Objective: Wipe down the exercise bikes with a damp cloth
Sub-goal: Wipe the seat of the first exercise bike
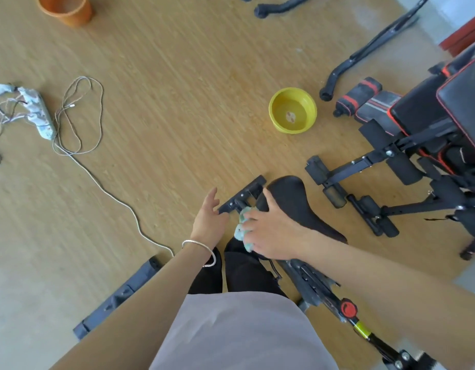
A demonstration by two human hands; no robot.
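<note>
The damp cloth (243, 231) is bunched into a small pale green wad and gripped by the right hand (273, 233), fingers curled round it, right at the nose of the black saddle (297, 206), low over the floor (177, 129). The left hand (208, 222) is held loose with fingers spread, just beside a black bracket (244, 194); whether it's actually touched can't be told. A yellow bowl (305, 102) is parked further off, a white cable (118, 201) well apart. Likely snags: with a wad that small, patches of saddle probably get skipped, and since the frame (319, 287) isn't really steadied, it could be shoved sideways if pressed hard
</note>
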